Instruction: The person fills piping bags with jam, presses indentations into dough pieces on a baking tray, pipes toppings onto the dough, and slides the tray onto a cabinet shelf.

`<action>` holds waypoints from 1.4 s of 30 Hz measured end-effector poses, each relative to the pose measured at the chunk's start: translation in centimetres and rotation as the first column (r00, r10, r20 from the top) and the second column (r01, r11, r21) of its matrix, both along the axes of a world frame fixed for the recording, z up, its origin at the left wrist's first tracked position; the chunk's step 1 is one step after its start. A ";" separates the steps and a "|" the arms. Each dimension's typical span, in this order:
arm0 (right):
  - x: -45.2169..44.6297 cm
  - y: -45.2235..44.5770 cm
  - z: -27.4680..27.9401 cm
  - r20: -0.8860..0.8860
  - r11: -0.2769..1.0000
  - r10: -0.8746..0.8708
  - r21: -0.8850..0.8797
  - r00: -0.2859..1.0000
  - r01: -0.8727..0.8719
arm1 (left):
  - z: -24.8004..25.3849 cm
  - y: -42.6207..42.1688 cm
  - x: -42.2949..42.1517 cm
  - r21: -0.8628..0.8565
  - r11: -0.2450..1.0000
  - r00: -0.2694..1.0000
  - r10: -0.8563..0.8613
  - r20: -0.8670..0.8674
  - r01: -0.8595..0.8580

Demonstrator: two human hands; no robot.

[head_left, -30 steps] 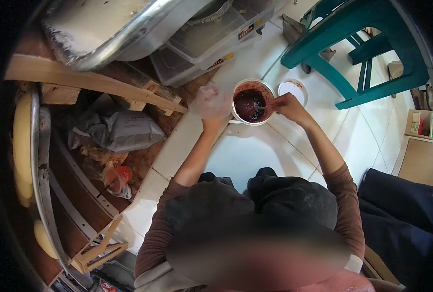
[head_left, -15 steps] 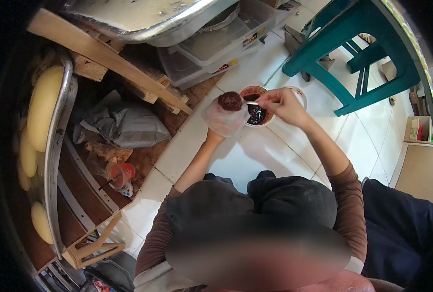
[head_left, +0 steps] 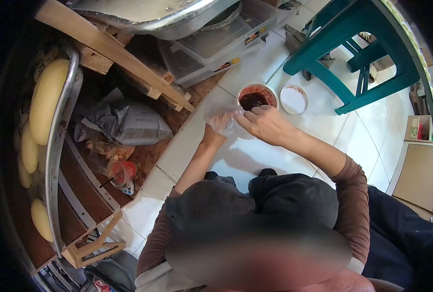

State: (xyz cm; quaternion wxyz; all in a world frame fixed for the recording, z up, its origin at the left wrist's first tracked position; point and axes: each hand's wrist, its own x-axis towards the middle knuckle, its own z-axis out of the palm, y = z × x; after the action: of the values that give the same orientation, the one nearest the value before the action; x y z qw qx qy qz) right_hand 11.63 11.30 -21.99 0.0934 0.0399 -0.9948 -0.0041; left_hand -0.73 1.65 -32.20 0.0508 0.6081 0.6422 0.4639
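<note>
The thin, clear plastic bag (head_left: 226, 117) lies draped around the fingers of the left grip (head_left: 217, 130), which holds it up and shows dimly through the film. The right grip (head_left: 266, 125) meets the bag's right edge with bent fingers; whether they pinch the film or a utensil cannot be told. Just beyond both stands a round white plastic tub (head_left: 251, 89), its inner wall smeared red above a dark, glossy mass, with the right knuckles overlapping its near rim. To the tub's right, a round white lid (head_left: 294, 100) rests on the white tiled floor (head_left: 248, 73). Farther right is a green plastic stool (head_left: 352, 29); farther left, a crumpled grey plastic package (head_left: 141, 125) lies beneath wooden slats (head_left: 114, 52).
</note>
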 end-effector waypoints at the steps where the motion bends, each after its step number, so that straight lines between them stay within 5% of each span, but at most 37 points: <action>1: 0.3 0.0 0.3 0.000 1.000 0.006 0.019 1.000 -0.006 | -0.2 -0.2 0.0 -0.004 1.000 1.000 -0.010 0.000 0.010; 5: 1.6 1.0 0.5 -0.050 0.999 0.025 -0.032 0.998 -0.027 | -2.7 0.2 -0.7 -0.143 0.987 0.991 -0.082 -0.104 0.067; 8: 2.8 2.3 1.6 -0.098 0.984 -0.109 -0.152 0.989 0.094 | -1.5 0.0 -0.5 -0.054 0.996 0.996 0.075 0.049 -0.073; 11: 3.5 3.5 1.7 -0.024 0.881 -0.412 -0.266 0.911 0.391 | -1.4 -0.3 -1.8 -0.122 0.992 0.717 0.110 0.688 -0.035; 14: 3.1 4.5 -1.5 0.135 0.771 -0.596 -0.179 0.791 0.611 | -1.2 -0.5 -2.0 0.126 0.981 0.586 -0.014 0.810 -0.150; 18: 1.8 4.3 -8.4 0.232 0.745 -0.629 -0.092 0.742 0.660 | -3.5 -1.1 -3.2 0.115 0.984 0.713 0.014 0.701 -0.133; 23: 0.2 3.6 -9.7 0.382 0.690 -0.622 -0.147 0.684 0.709 | -2.1 -1.0 -4.2 0.020 0.990 0.819 0.102 0.565 -0.137; 26: 0.6 4.7 -9.4 0.427 0.579 -0.648 -0.261 0.630 0.773 | 0.1 -1.1 -4.6 0.122 0.967 0.959 0.197 0.206 -0.225; 29: 0.9 5.8 -8.2 0.520 0.464 -0.648 -0.309 0.557 0.830 | -3.0 -1.5 -4.5 0.084 0.953 0.643 0.130 0.755 -0.292; 32: 2.5 7.5 -8.8 0.526 0.344 -0.575 -0.540 0.627 0.768 | -4.5 -2.1 -5.0 0.071 0.953 0.645 0.143 0.750 -0.294; 35: 4.1 8.5 -9.5 0.427 0.259 -0.543 -0.734 0.723 0.628 | -4.1 -2.2 -5.0 0.177 0.966 0.143 -0.152 0.978 -0.188; 38: 4.8 8.8 -8.5 0.403 0.209 -0.531 -0.790 0.745 0.576 | -3.9 -2.2 -5.4 0.158 0.985 0.123 -0.149 0.981 -0.073; 41: 5.6 9.7 -7.2 0.315 0.244 -0.551 -0.825 0.773 0.510 | -3.2 -2.2 -4.9 0.111 0.993 0.431 -0.086 0.898 -0.033; 42: 5.7 10.0 -6.6 0.262 0.273 -0.559 -0.838 0.787 0.472 | -2.6 -2.0 -4.8 0.132 0.991 0.442 -0.119 0.889 0.003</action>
State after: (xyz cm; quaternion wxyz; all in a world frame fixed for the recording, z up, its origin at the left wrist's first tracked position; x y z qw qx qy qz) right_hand 17.36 21.25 -28.62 0.1356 -0.3378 -0.8035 0.4711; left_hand -5.51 -0.32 -34.83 0.3645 0.2968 0.4699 0.7471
